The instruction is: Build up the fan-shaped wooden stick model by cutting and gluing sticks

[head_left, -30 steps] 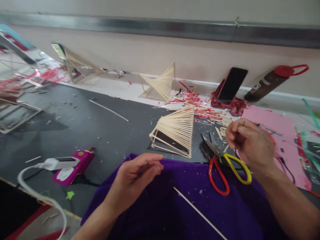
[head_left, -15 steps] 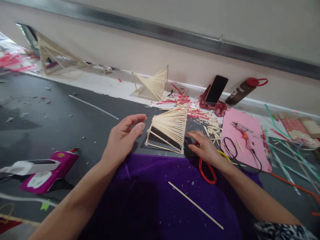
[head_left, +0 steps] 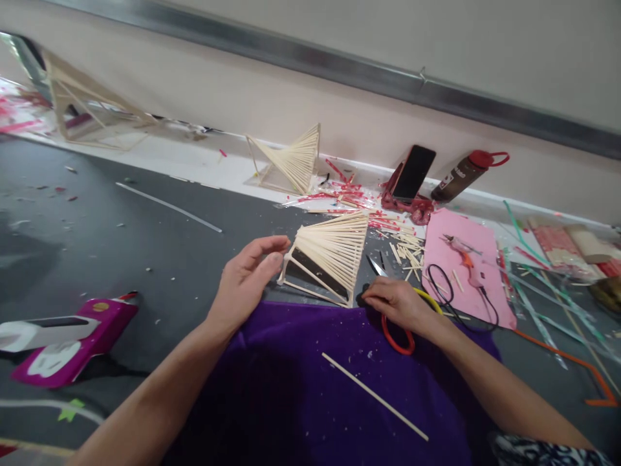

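A small model of pale wooden sticks (head_left: 332,249), fanned into a twisted surface on a frame, stands on the dark table in front of me. My left hand (head_left: 247,275) is open at its left corner, thumb and fingers apart, fingertips close to the frame. To the model's right, my right hand (head_left: 395,301) has its fingers pressed together at a small dark patch; what they hold, if anything, I cannot make out. Beneath that hand lie scissors with a red handle loop (head_left: 400,343) and a yellow one. A single loose stick (head_left: 373,396) lies on the purple cloth (head_left: 291,388).
A second stick model (head_left: 291,162) stands by the wall. Behind and right are cut sticks (head_left: 407,252), a phone (head_left: 414,173), a bottle (head_left: 463,175) and a glue gun (head_left: 466,259) on pink paper (head_left: 439,233). A magenta-and-white device (head_left: 72,343) lies left.
My right hand has closed its fingers and moved slightly down, uncovering the scissor blades. The model sits turned a little. My left hand stays open beside it. The view has shifted slightly.
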